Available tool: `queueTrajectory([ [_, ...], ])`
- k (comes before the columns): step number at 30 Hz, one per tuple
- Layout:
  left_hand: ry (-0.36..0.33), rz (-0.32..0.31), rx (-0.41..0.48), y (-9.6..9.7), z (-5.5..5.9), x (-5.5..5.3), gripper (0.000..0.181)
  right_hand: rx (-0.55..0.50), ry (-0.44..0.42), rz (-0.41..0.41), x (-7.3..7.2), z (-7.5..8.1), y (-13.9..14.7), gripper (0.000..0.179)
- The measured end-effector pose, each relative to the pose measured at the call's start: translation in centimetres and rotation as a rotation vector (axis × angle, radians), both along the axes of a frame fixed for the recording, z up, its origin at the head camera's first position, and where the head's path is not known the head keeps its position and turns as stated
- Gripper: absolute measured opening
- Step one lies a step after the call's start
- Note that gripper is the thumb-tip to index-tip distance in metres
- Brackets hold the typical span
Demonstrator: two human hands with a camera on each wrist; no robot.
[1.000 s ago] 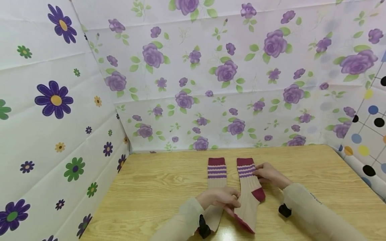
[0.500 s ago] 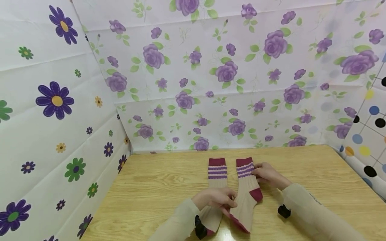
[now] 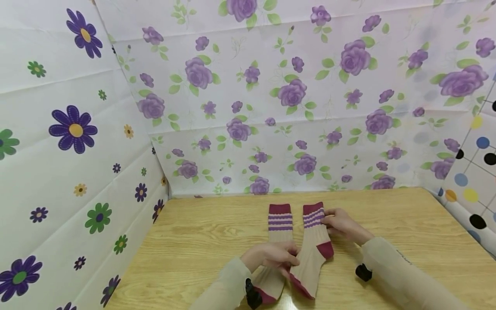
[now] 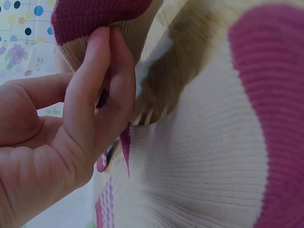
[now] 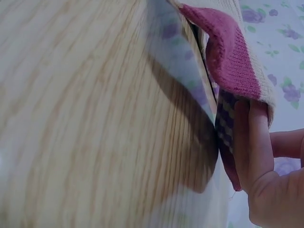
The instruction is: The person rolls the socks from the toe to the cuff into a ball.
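Your left hand point(image 3: 271, 255) pinched one sock point(image 3: 311, 249) near its toe, your right hand point(image 3: 342, 224) pinched its striped cuff point(image 3: 313, 216), and one other sock point(image 3: 271, 280) lay beneath your left hand.

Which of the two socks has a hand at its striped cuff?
The sock on the right: the right hand touches its cuff edge; the sock on the left has no hand at its cuff.

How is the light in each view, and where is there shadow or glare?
Head view: bright and even, with a small glare on the table near the bottom edge; left wrist view: dimmer, the nearby left sock looks a little soft; right wrist view: also dim, a dark shadow or reflection beside the right sock.
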State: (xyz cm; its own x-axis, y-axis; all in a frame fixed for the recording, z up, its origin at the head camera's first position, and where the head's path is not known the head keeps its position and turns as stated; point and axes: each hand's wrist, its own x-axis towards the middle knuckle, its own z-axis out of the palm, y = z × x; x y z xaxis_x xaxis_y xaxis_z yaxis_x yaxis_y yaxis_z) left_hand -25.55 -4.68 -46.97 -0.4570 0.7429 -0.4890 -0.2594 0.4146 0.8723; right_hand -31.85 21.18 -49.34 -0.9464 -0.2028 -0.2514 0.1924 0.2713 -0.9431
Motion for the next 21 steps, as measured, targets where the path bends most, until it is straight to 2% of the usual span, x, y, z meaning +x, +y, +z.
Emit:
queueTrajectory([
  [9,-0.019,0.012,-0.005,-0.9,-0.4,-0.2,0.009,-0.069,0.001,0.022,0.0,0.0,-0.5,0.054],
  [14,-0.018,0.022,-0.015,-1.4,-0.3,-0.1,0.023,-0.070,0.008,0.034,-0.2,-0.2,-0.7,0.053],
  [21,-0.010,0.031,-0.032,-1.9,-0.3,-0.1,0.026,-0.059,0.002,0.032,-0.2,-0.2,-1.3,0.054],
])
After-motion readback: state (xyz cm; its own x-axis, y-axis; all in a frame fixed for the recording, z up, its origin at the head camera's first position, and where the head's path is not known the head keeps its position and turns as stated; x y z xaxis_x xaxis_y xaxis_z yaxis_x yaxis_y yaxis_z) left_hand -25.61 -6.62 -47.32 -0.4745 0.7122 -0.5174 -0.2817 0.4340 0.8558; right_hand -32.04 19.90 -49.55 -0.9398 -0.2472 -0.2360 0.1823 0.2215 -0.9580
